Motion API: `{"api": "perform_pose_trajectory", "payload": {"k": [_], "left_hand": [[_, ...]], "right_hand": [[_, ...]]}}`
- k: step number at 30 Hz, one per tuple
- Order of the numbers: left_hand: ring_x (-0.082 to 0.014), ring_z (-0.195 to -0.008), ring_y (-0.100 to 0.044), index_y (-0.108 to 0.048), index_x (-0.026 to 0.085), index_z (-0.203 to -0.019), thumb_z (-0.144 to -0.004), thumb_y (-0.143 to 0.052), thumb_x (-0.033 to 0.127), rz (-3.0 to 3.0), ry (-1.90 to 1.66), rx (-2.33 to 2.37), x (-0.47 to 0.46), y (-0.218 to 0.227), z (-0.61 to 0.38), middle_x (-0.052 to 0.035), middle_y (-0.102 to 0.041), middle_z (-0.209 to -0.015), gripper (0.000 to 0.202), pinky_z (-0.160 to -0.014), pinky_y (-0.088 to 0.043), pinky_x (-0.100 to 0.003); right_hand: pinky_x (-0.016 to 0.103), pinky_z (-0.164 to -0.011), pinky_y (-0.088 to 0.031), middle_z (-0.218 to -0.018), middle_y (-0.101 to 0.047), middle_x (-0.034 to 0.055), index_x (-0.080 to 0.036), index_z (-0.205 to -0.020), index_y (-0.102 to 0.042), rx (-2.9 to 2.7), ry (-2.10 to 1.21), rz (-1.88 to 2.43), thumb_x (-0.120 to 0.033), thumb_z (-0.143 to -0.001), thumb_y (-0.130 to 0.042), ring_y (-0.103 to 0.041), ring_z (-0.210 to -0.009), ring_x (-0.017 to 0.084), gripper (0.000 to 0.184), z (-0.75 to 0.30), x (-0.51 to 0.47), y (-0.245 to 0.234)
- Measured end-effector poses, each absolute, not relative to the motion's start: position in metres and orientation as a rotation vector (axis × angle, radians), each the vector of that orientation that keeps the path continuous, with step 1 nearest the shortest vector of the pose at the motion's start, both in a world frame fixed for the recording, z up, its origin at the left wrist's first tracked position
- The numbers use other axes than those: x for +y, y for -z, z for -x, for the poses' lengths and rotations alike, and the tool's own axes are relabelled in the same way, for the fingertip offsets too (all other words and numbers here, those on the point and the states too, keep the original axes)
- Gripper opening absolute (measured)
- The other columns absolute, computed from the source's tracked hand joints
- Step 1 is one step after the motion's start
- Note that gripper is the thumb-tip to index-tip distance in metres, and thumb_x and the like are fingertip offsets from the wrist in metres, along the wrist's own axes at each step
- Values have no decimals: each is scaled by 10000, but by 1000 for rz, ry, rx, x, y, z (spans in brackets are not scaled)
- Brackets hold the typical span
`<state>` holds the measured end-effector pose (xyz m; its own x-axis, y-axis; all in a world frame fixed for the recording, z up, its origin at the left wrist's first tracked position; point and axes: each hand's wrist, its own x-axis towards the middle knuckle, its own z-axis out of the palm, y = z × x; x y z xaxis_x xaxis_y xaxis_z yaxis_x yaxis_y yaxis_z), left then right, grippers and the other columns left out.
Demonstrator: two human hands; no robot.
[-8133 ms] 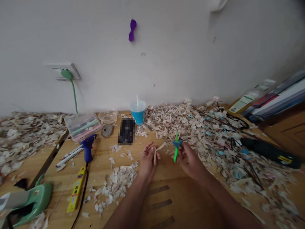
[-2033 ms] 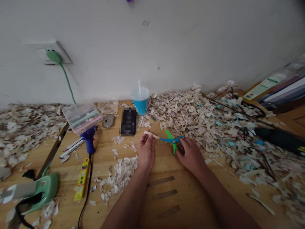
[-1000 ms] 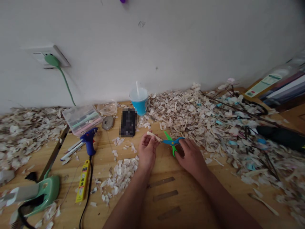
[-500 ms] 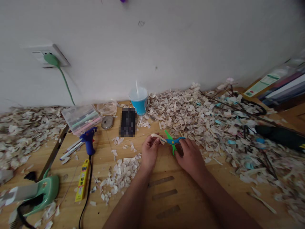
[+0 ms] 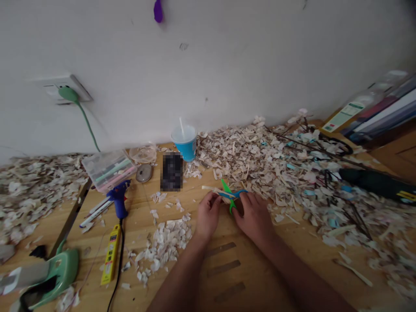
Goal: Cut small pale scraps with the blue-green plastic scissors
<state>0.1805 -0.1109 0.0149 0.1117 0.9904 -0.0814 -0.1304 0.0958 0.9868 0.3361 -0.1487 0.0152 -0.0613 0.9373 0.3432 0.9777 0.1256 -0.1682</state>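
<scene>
In the head view, the left hand [image 5: 209, 214] pinches a pale strip [image 5: 212, 189] between thumb and fingers, above the near middle of the worktop [image 5: 143, 299]. One end of the strip sticks out to the left beyond the fingertips; the other runs right to the scissors [image 5: 231, 196]. The right hand [image 5: 256, 216] is curled round the handles of these blue and green scissors, whose blades stand apart, one pointing left, the other towards the far side. The strip overlaps the blades, but whether they touch it cannot be told.

Left of the left hand lies a small pile of pale flakes [image 5: 169, 240]. Farther left are a yellow box [image 5: 110, 255] with dark lettering, a blue glue gun [image 5: 120, 206] with its black cable, and a clear case [image 5: 108, 171] holding coloured sticks. Beyond the hands, a dark pixelated rectangle [image 5: 172, 173] lies just in front of a blue cup [image 5: 185, 149] with a white straw. A broad heap of shavings [image 5: 237, 156] spreads from the cup to the right, with thin dark twigs [image 5: 312, 149] across its right part. A green plug [image 5: 68, 93] sits in the wall socket [image 5: 48, 89] at far left.
</scene>
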Motion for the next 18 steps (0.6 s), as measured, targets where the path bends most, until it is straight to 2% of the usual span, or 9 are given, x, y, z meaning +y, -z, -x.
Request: {"api": "perform_pose_trajectory", "payload": {"k": [8, 13, 18], "left_hand": [[-134, -694, -490, -572, 174, -779, -872, -532, 223, -1419, -985, 1150, -115, -14, -181, -1, -551, -732, 112, -656, -376, -240], [-138, -725, -496, -575, 171, -859, -892, -554, 358, -1338, -991, 1035, -115, -15, -181, -10, -546, -785, 190, -666, -389, -244], [-126, -663, -448, -511, 180, -733, -879, -572, 364, -1340, -989, 1092, -114, -17, -180, 17, -485, -696, 243, -626, -353, -237]], "right_hand": [[411, -831, -448, -951, -597, 128, -150, -1041, -537, -2034, 116, 1853, -269, -807, -591, -529, -935, 304, 269, -338, -148, -12], [402, -823, -449, -959, -616, 130, -156, -1039, -546, -2031, 68, 1834, -259, -811, -583, -546, -936, 300, 253, -338, -148, -10], [379, -809, -442, -933, -646, 111, -172, -997, -572, -2024, -22, 1868, -277, -821, -586, -575, -940, 292, 206, -338, -149, -14]]}}
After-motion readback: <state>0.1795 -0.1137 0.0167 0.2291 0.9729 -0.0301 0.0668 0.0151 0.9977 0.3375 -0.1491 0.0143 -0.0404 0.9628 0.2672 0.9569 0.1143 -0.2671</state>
